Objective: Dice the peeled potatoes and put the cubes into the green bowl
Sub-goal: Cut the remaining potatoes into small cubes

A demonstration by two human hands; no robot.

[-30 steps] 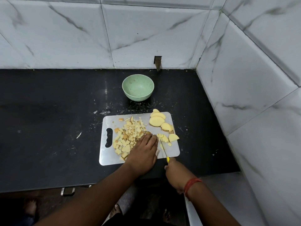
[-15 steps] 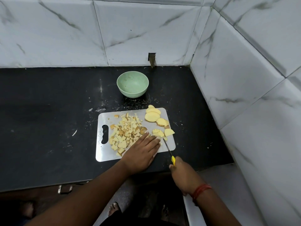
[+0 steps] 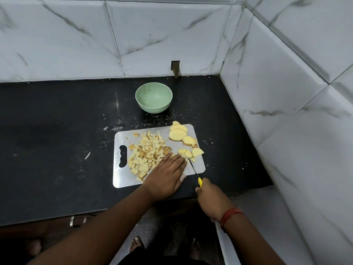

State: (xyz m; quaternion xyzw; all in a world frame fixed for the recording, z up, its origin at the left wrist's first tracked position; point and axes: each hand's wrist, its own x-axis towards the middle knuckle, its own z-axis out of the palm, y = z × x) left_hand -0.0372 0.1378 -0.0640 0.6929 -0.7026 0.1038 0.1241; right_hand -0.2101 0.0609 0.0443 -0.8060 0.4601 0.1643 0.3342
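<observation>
A steel cutting board (image 3: pixel 199 165) lies on the black counter with a heap of potato cubes (image 3: pixel 147 153) on its left half. Uncut potato slices (image 3: pixel 178 133) sit at its far right corner. A small cut-up slice (image 3: pixel 185 153) and a half slice (image 3: pixel 197 152) lie near the right edge. My left hand (image 3: pixel 165 175) rests flat on the board, fingertips beside the cut-up slice. My right hand (image 3: pixel 211 197) grips a yellow-handled knife (image 3: pixel 193 167) whose tip meets that slice. The green bowl (image 3: pixel 154 97) stands empty behind the board.
White marble-look tiled walls close the counter at the back and the right. A dark notch (image 3: pixel 175 68) is in the back wall behind the bowl. The counter's front edge (image 3: pixel 95 212) runs just under my wrists. Crumbs and smears dot the counter.
The knife blade has moved up the board from the near edge to the small slice. My left hand stays flat on the board.
</observation>
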